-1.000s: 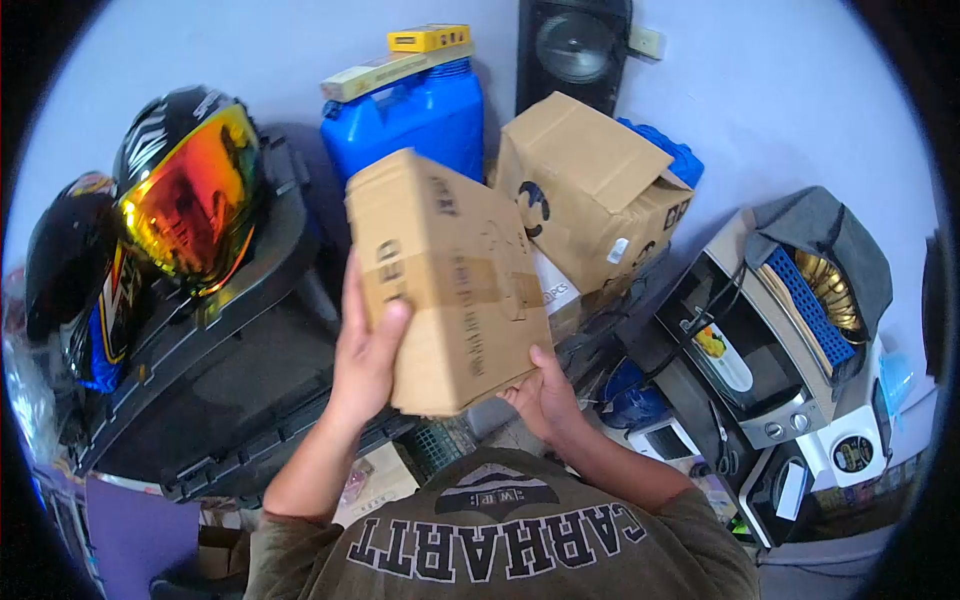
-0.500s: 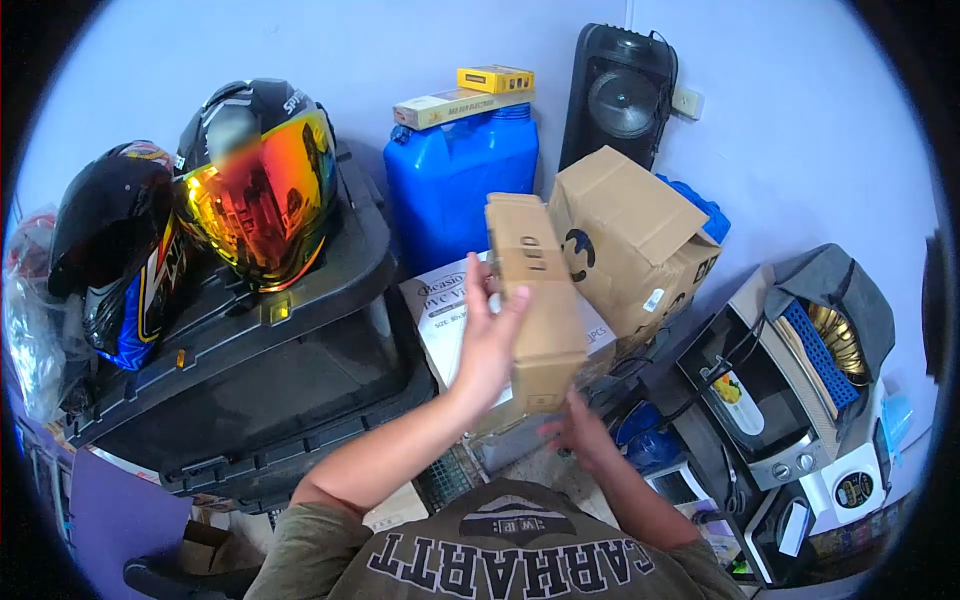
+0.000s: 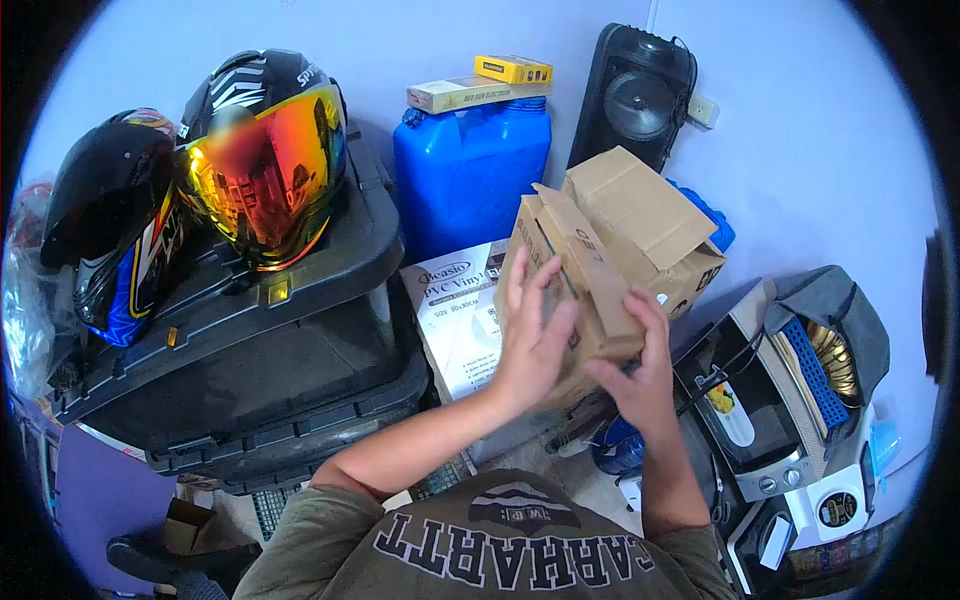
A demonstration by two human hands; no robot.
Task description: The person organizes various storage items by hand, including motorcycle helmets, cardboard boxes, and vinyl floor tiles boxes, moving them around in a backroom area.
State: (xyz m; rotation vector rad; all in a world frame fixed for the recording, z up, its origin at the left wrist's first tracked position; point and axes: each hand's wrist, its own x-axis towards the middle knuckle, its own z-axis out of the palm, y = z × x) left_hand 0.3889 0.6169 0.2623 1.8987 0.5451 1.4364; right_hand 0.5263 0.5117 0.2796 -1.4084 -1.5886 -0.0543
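A slim brown cardboard box [image 3: 585,275] marked "LED" is held at a tilt in front of me, its long flap lifted slightly from the edge. My right hand [image 3: 645,370] grips the lower right end, with the thumb at the near edge and the fingers over the top. Against the left side of the box is my left hand [image 3: 540,345], its fingers and thumb spread apart. Below it lies a white PVC vinyl box [image 3: 455,325]. Just behind stands a larger open cardboard carton [image 3: 640,215].
Two helmets, one with a mirrored visor [image 3: 270,180], sit on a black storage bin [image 3: 290,390] at left. Behind are a blue jerrycan [image 3: 475,180] and a black speaker [image 3: 635,100]. To the right stands a toaster oven [image 3: 745,420] with things piled on it.
The LED box has moved right and turned, and its flap now stands lifted. My right hand has come up from below onto its end. My left fingers have spread on its side.
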